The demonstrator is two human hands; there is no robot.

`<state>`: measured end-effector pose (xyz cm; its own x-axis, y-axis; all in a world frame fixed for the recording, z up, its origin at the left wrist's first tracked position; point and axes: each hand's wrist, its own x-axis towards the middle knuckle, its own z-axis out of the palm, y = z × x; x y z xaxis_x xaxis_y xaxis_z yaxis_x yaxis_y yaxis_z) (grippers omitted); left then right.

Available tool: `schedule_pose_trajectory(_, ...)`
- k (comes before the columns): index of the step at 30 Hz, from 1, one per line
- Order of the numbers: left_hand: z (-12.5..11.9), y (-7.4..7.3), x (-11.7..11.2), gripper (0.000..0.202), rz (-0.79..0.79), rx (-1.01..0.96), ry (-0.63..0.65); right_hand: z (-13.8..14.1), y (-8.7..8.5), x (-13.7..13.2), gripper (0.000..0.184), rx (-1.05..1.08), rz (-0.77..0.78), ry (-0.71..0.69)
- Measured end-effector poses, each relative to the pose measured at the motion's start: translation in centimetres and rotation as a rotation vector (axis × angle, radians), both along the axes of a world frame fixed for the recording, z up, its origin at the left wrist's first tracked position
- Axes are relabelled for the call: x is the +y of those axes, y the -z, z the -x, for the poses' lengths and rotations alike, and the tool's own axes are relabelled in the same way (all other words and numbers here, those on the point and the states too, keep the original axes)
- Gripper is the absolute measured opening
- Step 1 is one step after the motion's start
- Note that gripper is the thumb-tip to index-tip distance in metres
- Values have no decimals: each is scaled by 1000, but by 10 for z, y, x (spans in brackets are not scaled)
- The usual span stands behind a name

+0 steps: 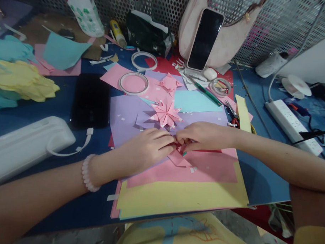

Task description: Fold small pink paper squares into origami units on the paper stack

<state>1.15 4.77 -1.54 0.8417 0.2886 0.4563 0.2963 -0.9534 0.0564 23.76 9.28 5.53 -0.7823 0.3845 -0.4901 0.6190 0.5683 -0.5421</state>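
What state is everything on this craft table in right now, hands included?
Left hand: pinched shut on the small pink paper piece.
Right hand: pinched on the same piece, fingertips meeting the left's.
Pink paper star: folded, lying free on the purple sheet.
Propped phone: leaning upright against the bag, screen dark.
Flat phone: face up, screen dark.
Tape roll: lying flat.
Glue stick: on its side.

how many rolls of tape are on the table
3. One roll lies by the dark pouch at the back, a second roll on the pink sheet left of it, a third roll at right, below the propped phone. More may hide under the paper.
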Motion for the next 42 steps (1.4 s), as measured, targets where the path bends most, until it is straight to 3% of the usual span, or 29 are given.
schedule_pose_trajectory(4,1,-1,-1,24,0,10,-9,-8,5,0,15,83,36,36)
schedule_pose_trajectory(8,1,-2,-1,29,-10,-10,-13,-20,3,7,7,203,179,-62)
schedule_pose_trajectory(11,1,-3,0,34,-13,-21,-14,-18,-4,9,15,223,193,-112)
schedule_pose_trajectory(18,-1,-7,-4,27,-15,28,-11,14,-16,-19,14,-311,-397,-184)
schedule_pose_trajectory(20,-2,-5,-8,21,21,40,-21,16,-15,-28,10,-336,-482,-263)
schedule_pose_trajectory(23,-4,0,-16,17,52,8,-52,13,-12,-38,20,-421,-550,-329)
schedule_pose_trajectory(30,-9,-2,-26,31,24,-34,-91,4,-11,-49,12,-433,-650,-161)
schedule_pose_trajectory(36,-11,-2,-33,29,40,-47,-63,-19,10,-56,26,-52,-865,13)
schedule_pose_trajectory(42,-15,5,-39,31,52,-50,-64,-23,28,-53,29,181,-908,160)
